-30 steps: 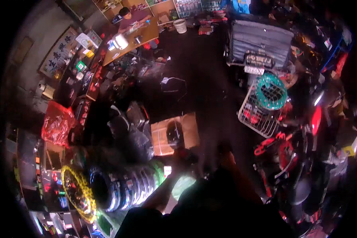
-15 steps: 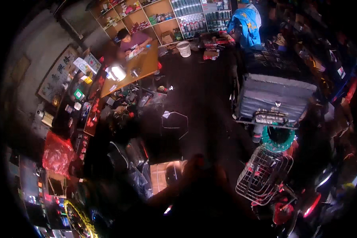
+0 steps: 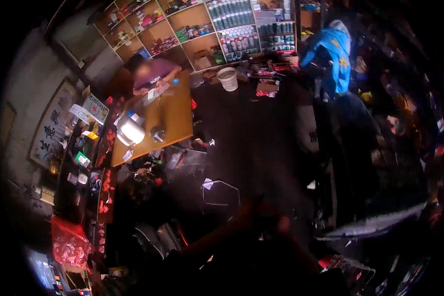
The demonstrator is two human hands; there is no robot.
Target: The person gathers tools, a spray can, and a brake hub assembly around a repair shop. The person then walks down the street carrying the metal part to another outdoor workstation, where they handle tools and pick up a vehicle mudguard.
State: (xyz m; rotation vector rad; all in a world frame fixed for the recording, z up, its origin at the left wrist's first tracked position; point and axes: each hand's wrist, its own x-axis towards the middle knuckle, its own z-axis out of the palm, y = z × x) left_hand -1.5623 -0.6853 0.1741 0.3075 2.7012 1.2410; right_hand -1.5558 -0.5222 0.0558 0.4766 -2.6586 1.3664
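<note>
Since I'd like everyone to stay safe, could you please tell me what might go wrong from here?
A foot might catch on the thin bent frame lying on the dark floor. The left hand and right hand are in deep shadow, so a fumble could easily go unnoticed.

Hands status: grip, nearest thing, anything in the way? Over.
Left hand, right hand close together; grip too dark to read. Thin bent rod just ahead. Brown table off ahead-left.
</note>
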